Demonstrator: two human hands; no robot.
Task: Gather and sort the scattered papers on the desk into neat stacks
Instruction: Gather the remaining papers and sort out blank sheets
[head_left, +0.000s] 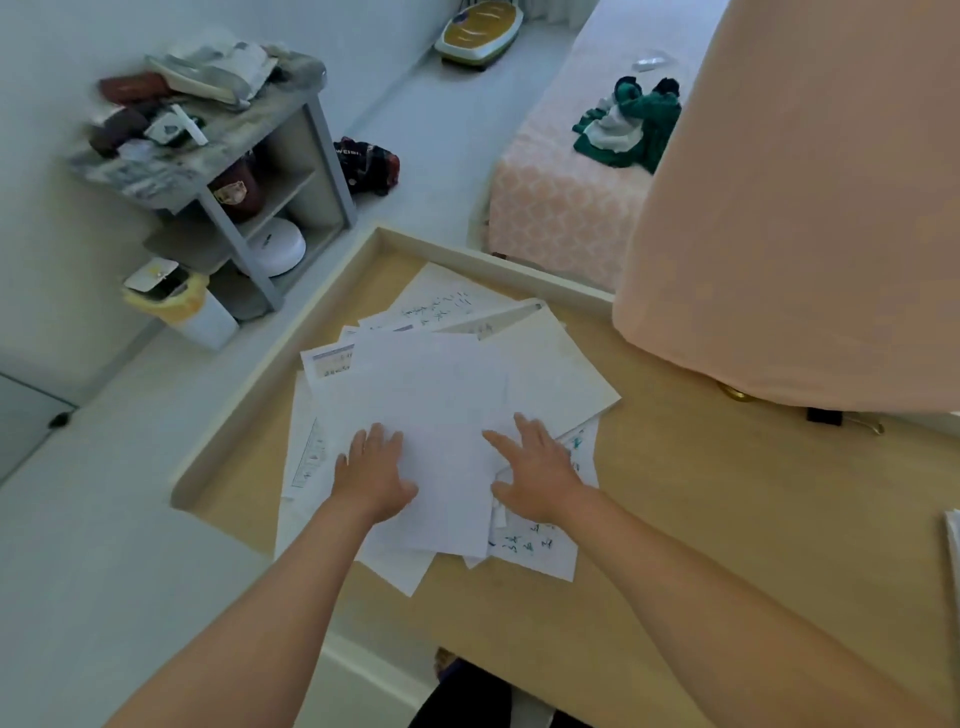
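Note:
A loose pile of white papers (447, 384) lies fanned out on the light wooden desk (701, 519), several sheets blank side up and some with handwriting or printed forms showing at the edges. My left hand (371, 470) lies flat on the left part of the pile, fingers straight. My right hand (537, 470) lies flat on the right part, fingers spread, with a blank top sheet (449, 488) between the two hands. Another stack's edge (953, 545) shows at the desk's far right.
A large pink cloth-covered shape (805, 208) stands on the desk's right rear, with a black binder clip (826, 415) near its base. Beyond the desk stand a grey shelf (249, 171), a small bin (182, 306) and a pink bed (566, 197).

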